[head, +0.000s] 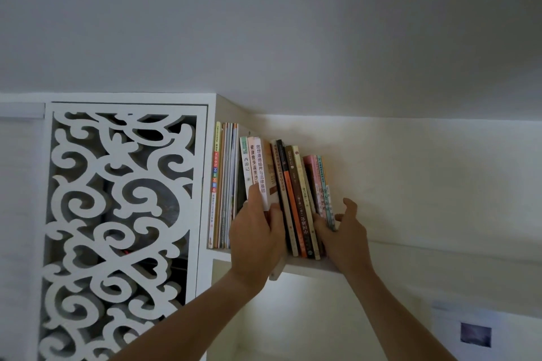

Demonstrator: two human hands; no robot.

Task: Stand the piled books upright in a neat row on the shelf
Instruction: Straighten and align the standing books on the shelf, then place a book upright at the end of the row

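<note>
In the middle of the frame, slightly below centre, a white shelf [311, 268] juts from a pale wall, seen from below, and a row of books [293, 199] stands on it. At the left end, thin magazines and booklets [225, 184] stand upright against the side of a white cabinet. Next to them come three white-spined books [254, 164] with dark lettering, then darker spines, one of them orange [294, 214], that lean with their tops tilted left. At the right end of the row sit shorter pink and teal books [321, 182].

The left hand [255, 240] reaches up from the lower centre and is closed around the lower part of the white-spined books, thumb across their spines and fingers wrapped to the right side of the group. The right hand [344, 239] comes up from the lower right; its thumb and fingers are spread, with the thumb pressed at the foot of the pink and teal books and the fingers curled loosely in the air behind them. Whether it actually grips any book I cannot tell.

Filling the left of the frame is the cabinet's door panel [123, 228], cut in a white scrollwork pattern. A small picture [475, 334] hangs on the wall at the lower right.
</note>
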